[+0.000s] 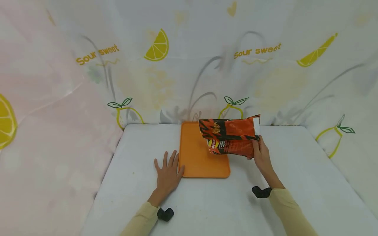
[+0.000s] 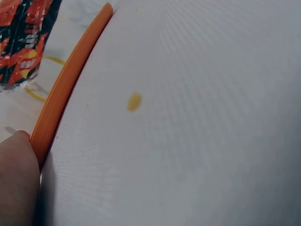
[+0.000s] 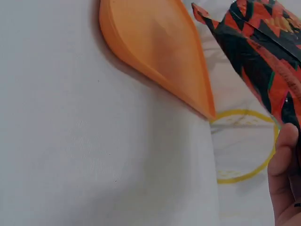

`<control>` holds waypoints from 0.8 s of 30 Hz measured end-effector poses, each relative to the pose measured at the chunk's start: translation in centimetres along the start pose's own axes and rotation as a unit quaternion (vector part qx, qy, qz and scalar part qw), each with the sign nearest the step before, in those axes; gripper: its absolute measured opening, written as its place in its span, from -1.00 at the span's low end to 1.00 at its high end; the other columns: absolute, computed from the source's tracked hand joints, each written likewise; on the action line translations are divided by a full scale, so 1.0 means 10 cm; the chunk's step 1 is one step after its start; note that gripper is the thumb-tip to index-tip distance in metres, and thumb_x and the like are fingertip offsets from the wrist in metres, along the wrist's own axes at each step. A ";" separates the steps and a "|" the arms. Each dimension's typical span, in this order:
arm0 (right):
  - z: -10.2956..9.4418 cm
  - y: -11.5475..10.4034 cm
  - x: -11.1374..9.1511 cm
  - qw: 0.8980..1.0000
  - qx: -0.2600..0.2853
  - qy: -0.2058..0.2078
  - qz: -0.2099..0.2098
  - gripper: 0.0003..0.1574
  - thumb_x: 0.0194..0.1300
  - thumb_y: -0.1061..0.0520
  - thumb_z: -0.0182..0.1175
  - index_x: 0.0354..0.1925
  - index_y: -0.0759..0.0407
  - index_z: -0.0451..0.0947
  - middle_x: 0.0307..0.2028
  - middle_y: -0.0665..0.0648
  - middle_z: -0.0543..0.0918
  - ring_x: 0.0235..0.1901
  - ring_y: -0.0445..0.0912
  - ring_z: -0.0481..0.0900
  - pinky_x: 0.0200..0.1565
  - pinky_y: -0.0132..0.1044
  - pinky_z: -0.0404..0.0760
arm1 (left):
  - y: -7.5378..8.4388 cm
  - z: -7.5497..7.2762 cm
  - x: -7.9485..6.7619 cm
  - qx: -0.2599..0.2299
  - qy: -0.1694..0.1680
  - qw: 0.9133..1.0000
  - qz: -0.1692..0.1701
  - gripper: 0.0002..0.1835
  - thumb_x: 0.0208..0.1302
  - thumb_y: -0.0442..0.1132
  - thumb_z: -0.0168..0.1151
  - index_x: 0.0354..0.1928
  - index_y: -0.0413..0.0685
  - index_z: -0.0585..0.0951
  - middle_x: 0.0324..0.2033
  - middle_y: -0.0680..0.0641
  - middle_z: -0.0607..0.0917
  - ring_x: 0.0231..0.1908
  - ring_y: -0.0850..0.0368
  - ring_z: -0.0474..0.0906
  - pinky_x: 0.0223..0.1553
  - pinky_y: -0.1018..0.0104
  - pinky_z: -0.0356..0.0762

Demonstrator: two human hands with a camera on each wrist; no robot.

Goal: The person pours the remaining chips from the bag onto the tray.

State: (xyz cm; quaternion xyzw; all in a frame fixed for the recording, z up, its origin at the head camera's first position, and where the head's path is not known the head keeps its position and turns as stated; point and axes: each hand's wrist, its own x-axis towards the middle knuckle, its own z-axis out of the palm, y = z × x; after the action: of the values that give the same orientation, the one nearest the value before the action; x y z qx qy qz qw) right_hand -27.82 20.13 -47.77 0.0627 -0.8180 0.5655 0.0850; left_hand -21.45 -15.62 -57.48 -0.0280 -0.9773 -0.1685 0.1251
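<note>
A red and black chip bag (image 1: 236,131) is held up over the right part of an orange tray (image 1: 200,167). My right hand (image 1: 261,154) grips the bag by its right end, with the thumb on the near side in the head view. In the right wrist view the fingers (image 3: 282,160) press against the bag (image 3: 268,56). My left hand (image 1: 168,173) lies with fingers spread on the white table, its thumb against the tray's left edge. The left wrist view shows part of that hand (image 2: 19,174) touching the tray's orange rim (image 2: 66,89).
The white table (image 1: 206,206) reaches back to a hanging cloth (image 1: 189,75) printed with lemons and words. Each wrist carries a small black device, one by the left cuff (image 1: 165,214) and one by the right (image 1: 261,192).
</note>
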 end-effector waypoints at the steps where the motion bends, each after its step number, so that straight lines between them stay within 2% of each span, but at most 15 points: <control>1: -0.01 0.01 0.00 1.000 0.000 -0.002 -0.001 -0.53 0.69 -0.14 -0.29 0.30 0.09 0.23 -0.36 -0.09 0.50 -0.63 -0.23 0.55 -0.48 -0.31 0.64 | 0.00 0.00 0.00 0.000 -0.004 1.000 -0.001 -0.31 0.53 0.18 -0.04 0.55 0.01 0.33 0.59 -0.05 0.28 0.62 -0.25 0.04 0.46 -0.57 -0.20; 4: -0.03 0.02 -0.01 1.000 0.018 -0.001 0.011 -0.54 0.69 -0.15 -0.31 0.31 0.04 0.22 -0.34 -0.07 0.51 -0.63 -0.22 0.55 -0.48 -0.31 0.64 | 0.00 0.01 0.01 -0.002 -0.008 1.000 -0.003 -0.31 0.53 0.18 -0.05 0.55 0.01 0.32 0.59 -0.05 0.28 0.62 -0.25 0.03 0.45 -0.56 -0.21; 9: -0.03 0.05 -0.01 1.000 -0.012 -0.004 0.002 -0.54 0.70 -0.09 -0.30 0.30 0.14 0.23 -0.37 -0.06 0.48 -0.64 -0.20 0.55 -0.50 -0.31 0.62 | 0.00 0.00 0.00 0.000 0.005 1.000 0.000 -0.33 0.52 0.17 -0.02 0.53 0.00 0.36 0.57 -0.05 0.32 0.61 -0.25 0.07 0.44 -0.57 -0.18; 14: 0.01 0.05 -0.05 0.999 0.038 0.003 0.028 -0.52 0.68 -0.17 -0.32 0.34 -0.01 0.21 -0.28 -0.06 0.52 -0.60 -0.23 0.55 -0.46 -0.31 0.65 | 0.00 -0.01 0.00 0.001 -0.002 1.000 -0.003 -0.32 0.53 0.18 -0.03 0.54 0.01 0.34 0.58 -0.05 0.30 0.62 -0.25 0.05 0.45 -0.57 -0.19; 19: 0.05 0.06 -0.06 1.000 -0.010 -0.020 0.017 -0.46 0.69 -0.14 -0.30 0.35 0.17 0.19 -0.31 -0.02 0.49 -0.60 -0.23 0.56 -0.45 -0.25 0.66 | 0.00 -0.02 0.00 -0.003 0.003 1.000 -0.002 -0.32 0.52 0.16 -0.01 0.53 -0.01 0.35 0.58 -0.05 0.31 0.61 -0.26 0.06 0.45 -0.57 -0.20; 22: 0.05 0.06 -0.07 0.999 0.012 -0.014 0.041 -0.40 0.68 -0.18 -0.33 0.43 0.12 0.15 -0.25 -0.05 0.51 -0.56 -0.21 0.58 -0.42 -0.25 0.68 | 0.00 -0.01 0.00 -0.006 0.014 1.000 0.003 -0.33 0.50 0.14 0.02 0.51 -0.04 0.38 0.56 -0.08 0.34 0.60 -0.28 0.09 0.43 -0.58 -0.18; 24: 0.05 0.06 -0.07 0.999 0.006 -0.007 0.040 -0.40 0.68 -0.18 -0.33 0.44 0.11 0.15 -0.23 -0.05 0.51 -0.56 -0.24 0.58 -0.41 -0.28 0.67 | 0.00 -0.01 0.01 -0.009 0.011 1.000 0.003 -0.33 0.51 0.13 0.02 0.52 -0.04 0.37 0.57 -0.08 0.32 0.60 -0.28 0.06 0.44 -0.58 -0.20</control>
State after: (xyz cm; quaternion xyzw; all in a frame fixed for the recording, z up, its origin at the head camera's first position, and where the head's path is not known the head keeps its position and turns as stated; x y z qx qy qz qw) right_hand -27.32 19.88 -48.65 0.0340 -0.8168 0.5731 0.0560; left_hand -21.48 -15.63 -57.37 -0.0303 -0.9743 -0.1769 0.1361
